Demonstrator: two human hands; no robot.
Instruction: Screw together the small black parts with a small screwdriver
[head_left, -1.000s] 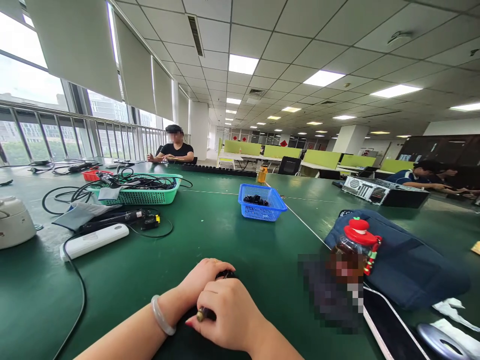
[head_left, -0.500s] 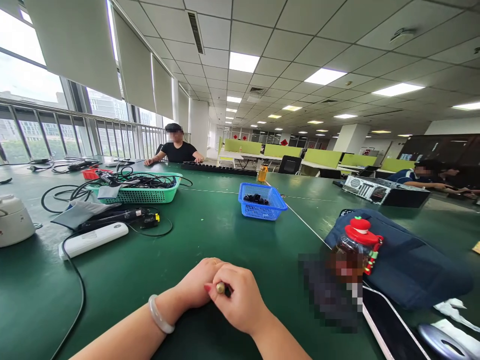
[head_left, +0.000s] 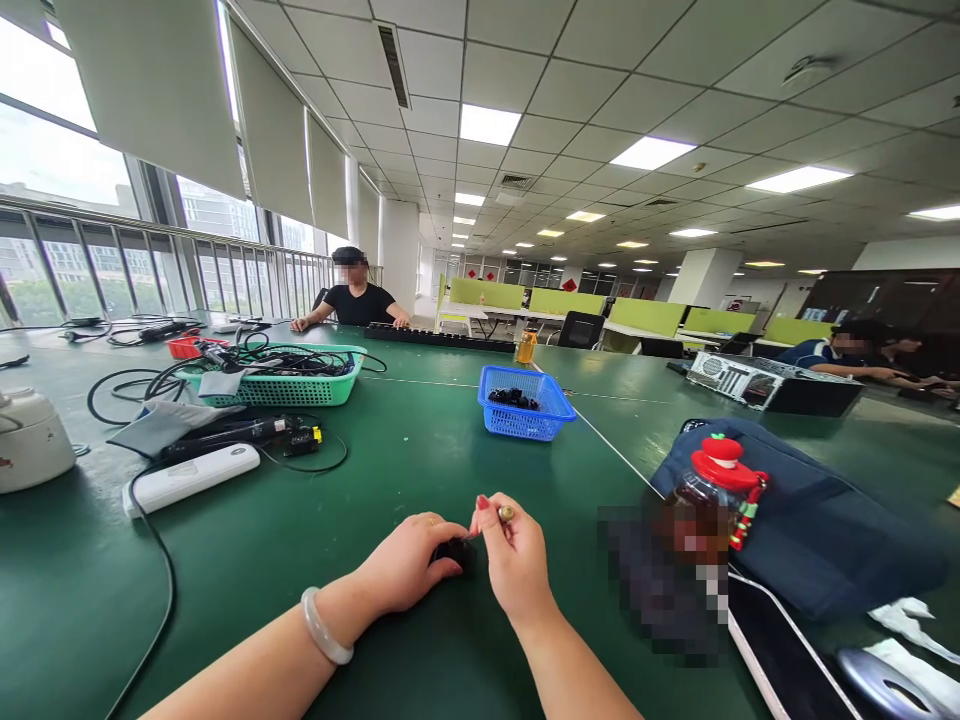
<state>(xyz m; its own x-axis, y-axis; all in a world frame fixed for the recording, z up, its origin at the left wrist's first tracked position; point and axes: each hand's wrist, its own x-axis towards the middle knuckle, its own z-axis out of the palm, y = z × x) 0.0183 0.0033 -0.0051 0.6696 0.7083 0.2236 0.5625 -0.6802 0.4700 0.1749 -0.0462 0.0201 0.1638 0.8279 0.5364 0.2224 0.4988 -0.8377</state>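
My left hand (head_left: 405, 565), with a pale bangle on its wrist, is closed around a small black object (head_left: 457, 553) and rests on the green tabletop. Most of that object is hidden beneath the fingers, and its kind does not show. Just to the right, my right hand (head_left: 519, 560) is closed on a slim tool whose brass-coloured rounded end (head_left: 507, 513) sticks out between thumb and fingers. The tool's other end is hidden. Right fingertips are close to the left ones, at the black object's upper edge. Farther off, a blue basket (head_left: 525, 428) holds several small black pieces.
Left: a green basket (head_left: 315, 390) of cables, a white power strip (head_left: 196, 480) and a white jar (head_left: 34, 445). Right: a dark blue bag (head_left: 817, 510), a red-lidded bottle (head_left: 724, 470), a phone (head_left: 780, 650) and a computer case (head_left: 772, 382). A person (head_left: 360, 300) sits across the table.
My right hand has moved up and right, off the back of my left hand, still gripping the slim tool. The black object under my left fingers now shows.
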